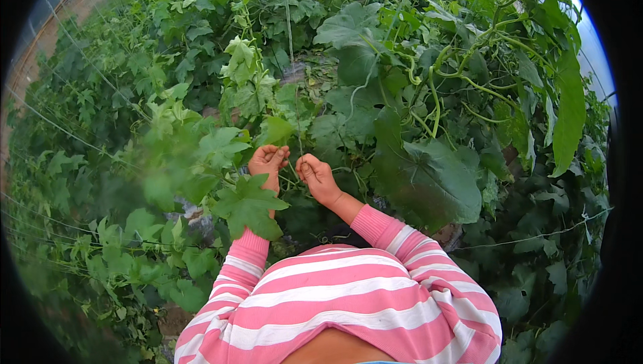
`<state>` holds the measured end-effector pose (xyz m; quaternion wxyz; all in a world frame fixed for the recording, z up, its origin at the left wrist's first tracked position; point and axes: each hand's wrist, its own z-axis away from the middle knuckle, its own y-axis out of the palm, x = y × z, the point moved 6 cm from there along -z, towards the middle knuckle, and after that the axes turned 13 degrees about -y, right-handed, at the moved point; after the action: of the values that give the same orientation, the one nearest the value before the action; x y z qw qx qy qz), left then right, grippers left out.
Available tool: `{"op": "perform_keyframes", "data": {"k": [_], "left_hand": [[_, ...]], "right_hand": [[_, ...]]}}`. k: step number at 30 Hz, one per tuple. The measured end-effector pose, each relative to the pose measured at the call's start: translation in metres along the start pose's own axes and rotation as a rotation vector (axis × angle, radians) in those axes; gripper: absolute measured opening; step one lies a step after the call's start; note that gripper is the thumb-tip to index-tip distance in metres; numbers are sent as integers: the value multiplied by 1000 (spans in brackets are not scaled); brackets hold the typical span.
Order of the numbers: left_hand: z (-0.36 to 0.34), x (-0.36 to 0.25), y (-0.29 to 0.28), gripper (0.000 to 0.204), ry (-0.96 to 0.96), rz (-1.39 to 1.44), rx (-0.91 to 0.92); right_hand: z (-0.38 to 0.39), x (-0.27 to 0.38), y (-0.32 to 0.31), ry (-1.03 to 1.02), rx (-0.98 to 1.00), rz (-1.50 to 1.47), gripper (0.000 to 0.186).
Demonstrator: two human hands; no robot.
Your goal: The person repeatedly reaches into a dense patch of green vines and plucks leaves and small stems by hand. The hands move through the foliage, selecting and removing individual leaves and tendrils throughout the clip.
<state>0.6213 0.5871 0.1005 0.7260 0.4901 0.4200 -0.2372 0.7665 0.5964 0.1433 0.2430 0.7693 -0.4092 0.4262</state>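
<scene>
My left hand [269, 162] is raised among the vine leaves, fingers pinched, on something too small to make out, with a broad lobed leaf [243, 206] hiding part of its wrist. Just right of it, my right hand [315, 176] closes thumb and fingers on a thin vertical string [299, 123]. A light green leaf [277, 129] sits just above my left hand. Pale young vine leaves [244, 69] climb higher up, left of the string.
Dense vines surround me. Large leaves [435, 183] and curling stems [435, 103] hang at the right. More strings [94, 146] cross at both sides. A bare dirt strip [47, 42] runs along the plastic greenhouse wall at upper left; plastic sheet [301, 69] shows on the ground ahead.
</scene>
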Motion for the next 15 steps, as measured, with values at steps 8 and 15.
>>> {"op": "perform_keyframes", "data": {"k": [8,15], "left_hand": [[23,-1,33,12,120,-285,192],[11,-1,11,9,345,-534,58]], "right_hand": [[-3,-88,-17,408,235,-45,24],[-40,-39,-51,24,218,454,12]]}}
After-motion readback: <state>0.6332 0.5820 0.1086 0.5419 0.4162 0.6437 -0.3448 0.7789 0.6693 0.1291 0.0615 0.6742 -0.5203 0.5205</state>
